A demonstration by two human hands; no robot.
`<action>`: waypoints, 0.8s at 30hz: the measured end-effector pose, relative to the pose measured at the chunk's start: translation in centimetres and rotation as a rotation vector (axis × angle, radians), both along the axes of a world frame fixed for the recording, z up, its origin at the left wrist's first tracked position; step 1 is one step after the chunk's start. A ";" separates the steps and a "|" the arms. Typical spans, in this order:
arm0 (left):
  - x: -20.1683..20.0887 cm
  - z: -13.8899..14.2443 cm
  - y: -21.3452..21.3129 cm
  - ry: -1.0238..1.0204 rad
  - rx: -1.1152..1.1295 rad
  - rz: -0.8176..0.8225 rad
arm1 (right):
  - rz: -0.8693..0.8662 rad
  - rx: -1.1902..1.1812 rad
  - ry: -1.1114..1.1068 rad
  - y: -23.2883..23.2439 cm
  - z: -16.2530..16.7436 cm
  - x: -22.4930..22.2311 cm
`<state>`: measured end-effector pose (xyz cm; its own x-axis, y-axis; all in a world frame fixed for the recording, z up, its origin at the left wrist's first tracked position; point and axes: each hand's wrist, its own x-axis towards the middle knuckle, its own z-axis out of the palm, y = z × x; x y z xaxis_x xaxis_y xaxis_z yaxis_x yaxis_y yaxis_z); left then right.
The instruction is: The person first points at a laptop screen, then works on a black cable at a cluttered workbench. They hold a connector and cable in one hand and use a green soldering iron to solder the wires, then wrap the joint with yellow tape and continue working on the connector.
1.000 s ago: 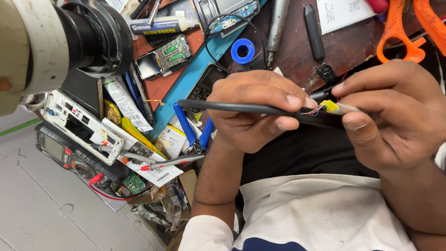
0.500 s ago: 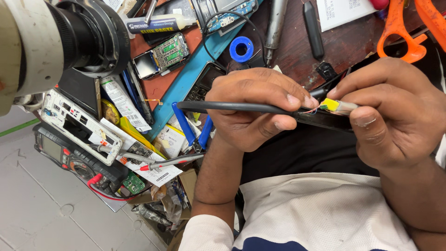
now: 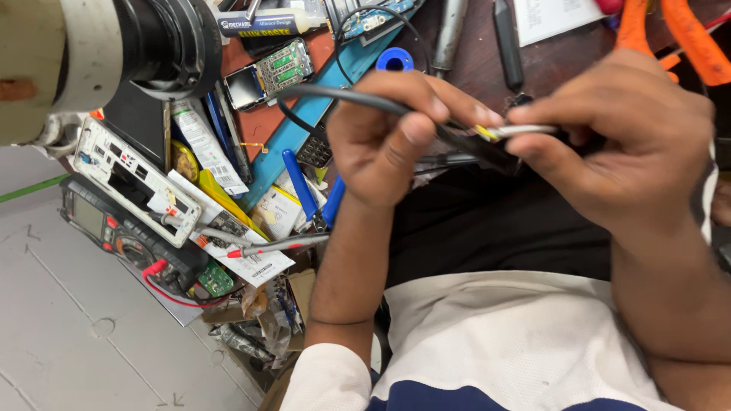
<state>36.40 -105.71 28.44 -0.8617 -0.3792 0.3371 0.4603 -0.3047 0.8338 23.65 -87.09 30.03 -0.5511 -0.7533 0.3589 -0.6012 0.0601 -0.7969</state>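
Left hand [image 3: 384,133] is pinched shut on a thin black rod-shaped tool with a cable [image 3: 457,137], and right hand [image 3: 620,144] is clamped on its yellow-banded metal tip [image 3: 514,131], held above the lap; the tip's far end is hidden under right fingers. Since half a second ago both hands have risen, the cable looping higher. A white oblong barcode label [image 3: 199,141] lies left on the cluttered bench, a white printed card [image 3: 255,266] below it.

Black cable [image 3: 358,97] pinched between left hand [image 3: 388,137] and right hand [image 3: 632,144]
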 end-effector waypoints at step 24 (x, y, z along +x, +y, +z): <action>7.3 16.4 11.0 -0.205 0.075 0.163 | 0.305 0.049 -0.114 13.9 8.4 0.7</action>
<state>43.73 -94.66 44.83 -0.8345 -0.5359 0.1280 0.3326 -0.3048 0.8924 24.40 -73.19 38.38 -0.3319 -0.9048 0.2668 -0.5041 -0.0689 -0.8609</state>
